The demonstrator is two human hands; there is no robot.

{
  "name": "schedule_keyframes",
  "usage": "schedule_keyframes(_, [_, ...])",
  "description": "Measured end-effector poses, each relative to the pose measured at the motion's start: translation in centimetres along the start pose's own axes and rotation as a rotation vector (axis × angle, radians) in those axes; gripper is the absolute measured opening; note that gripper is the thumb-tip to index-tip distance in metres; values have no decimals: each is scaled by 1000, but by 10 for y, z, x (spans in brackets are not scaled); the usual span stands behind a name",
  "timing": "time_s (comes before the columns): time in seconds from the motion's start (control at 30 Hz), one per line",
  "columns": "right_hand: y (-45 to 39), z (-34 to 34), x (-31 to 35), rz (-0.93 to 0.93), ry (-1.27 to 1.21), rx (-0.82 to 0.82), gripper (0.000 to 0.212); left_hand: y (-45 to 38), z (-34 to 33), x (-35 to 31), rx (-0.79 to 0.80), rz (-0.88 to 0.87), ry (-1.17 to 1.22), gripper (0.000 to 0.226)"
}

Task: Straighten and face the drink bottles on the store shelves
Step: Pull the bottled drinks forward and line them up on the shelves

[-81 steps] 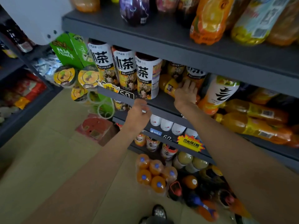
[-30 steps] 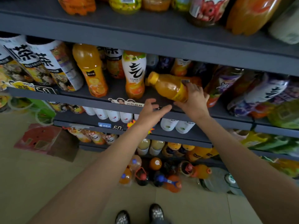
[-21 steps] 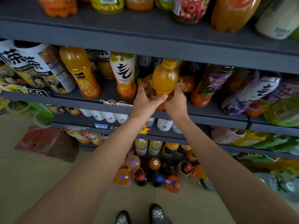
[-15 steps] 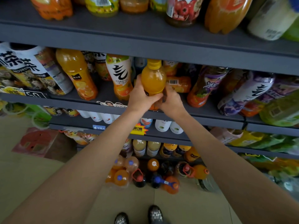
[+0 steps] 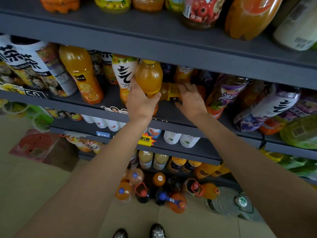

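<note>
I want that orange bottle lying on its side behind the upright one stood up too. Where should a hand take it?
Take the lying orange bottle round its labelled middle, from the front right where the right hand hovers open; its cap end is hidden behind the upright orange bottle.

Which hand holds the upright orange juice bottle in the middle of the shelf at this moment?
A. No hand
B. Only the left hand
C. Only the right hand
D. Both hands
B: the left hand wraps its fingers around the upright orange juice bottle, while the right hand is off it, fingers spread near a bottle lying on its side.
</note>
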State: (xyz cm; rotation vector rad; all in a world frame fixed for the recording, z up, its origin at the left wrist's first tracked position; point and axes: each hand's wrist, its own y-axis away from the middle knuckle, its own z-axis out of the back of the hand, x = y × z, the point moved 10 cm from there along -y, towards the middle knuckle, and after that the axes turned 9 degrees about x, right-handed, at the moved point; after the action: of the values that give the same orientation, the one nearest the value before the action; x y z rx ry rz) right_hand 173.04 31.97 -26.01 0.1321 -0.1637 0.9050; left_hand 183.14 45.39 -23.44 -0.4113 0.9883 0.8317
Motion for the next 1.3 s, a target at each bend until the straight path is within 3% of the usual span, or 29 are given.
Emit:
schedule_keyframes(0.1, [-27,-9,11,-74,252,104,66,3,1,2,-17,6,-38,84])
schedule_keyframes(0.2, [-37,-11,15,-142,247,118,60,2,3,2,-18,16,-70,83])
schedule_keyframes(0.4, [-14,27,2,-250,-106,-91,63,4,5,0,-9,18,-111,73])
schedule_keyframes(0.63, [37,38,-18,-331,-478,-348,59,12,-9,50,69,131,-61,33])
schedule_keyframes(0.93, [60,29,-16,-349,-655,-426,56,26,-14,41,100,39,12,43])
schedule_keyframes(1.07, [57,21,-18,-385,-674,-382,56,27,-15,42,95,14,-13,40])
schedule_keyframes(1.2, [66,-3,-25,-456,-709,-138,42,37,-14,36,79,-30,-35,36])
schedule_keyframes(1.3, [94,10,-32,-450,-736,-60,47,53,-6,15,42,-77,-57,35])
